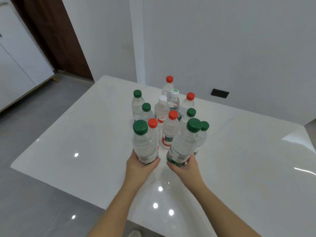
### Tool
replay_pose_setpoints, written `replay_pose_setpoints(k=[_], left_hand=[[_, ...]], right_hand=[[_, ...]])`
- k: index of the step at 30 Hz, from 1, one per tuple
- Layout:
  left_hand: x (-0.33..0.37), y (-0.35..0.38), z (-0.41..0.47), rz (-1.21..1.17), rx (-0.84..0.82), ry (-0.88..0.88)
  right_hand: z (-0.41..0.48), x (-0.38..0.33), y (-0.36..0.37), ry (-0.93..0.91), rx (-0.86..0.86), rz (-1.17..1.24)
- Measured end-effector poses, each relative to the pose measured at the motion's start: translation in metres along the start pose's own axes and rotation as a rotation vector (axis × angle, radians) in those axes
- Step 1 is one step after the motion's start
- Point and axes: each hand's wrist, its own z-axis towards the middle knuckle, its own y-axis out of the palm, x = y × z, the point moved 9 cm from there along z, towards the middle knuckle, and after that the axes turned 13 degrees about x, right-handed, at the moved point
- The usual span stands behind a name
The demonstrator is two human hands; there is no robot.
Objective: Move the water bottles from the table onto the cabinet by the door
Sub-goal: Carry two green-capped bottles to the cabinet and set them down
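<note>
Gripping low, my left hand point(141, 165) wraps the left bottle point(145, 146), my right hand point(185, 168) the right bottle point(183, 146), caps up for steady carrying. The other bottles point(169, 134) stand clustered on the table point(239, 159); the cabinet point(20, 62) is far left.

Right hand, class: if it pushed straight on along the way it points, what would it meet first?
Probably the clear plastic red-capped bottle with the red-and-white label, standing just beyond the green-capped bottle that the right hand grips; depth is uncertain.

cabinet point(18, 65) cut off left, bottle labels point(166, 140) blurred
</note>
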Motion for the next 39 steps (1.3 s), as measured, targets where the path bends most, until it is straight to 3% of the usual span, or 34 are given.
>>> replay_pose_setpoints(k=[9,15,27,39], left_hand=[[0.21,-0.057,-0.012,-0.205,0.053,0.339],[0.28,-0.09,-0.03,-0.422,0.1,0.439],[0.288,-0.189,-0.053,-0.474,0.295,0.492],[0.25,-0.401,-0.054,-0.334,0.654,0.484]], right_hand=[[0.005,-0.224,-0.044,-0.385,0.016,0.23],[-0.024,-0.306,-0.061,-0.577,0.036,0.281],[-0.06,-0.356,-0.011,-0.622,-0.15,0.347],[-0.126,-0.406,0.155,-0.628,-0.371,0.499]])
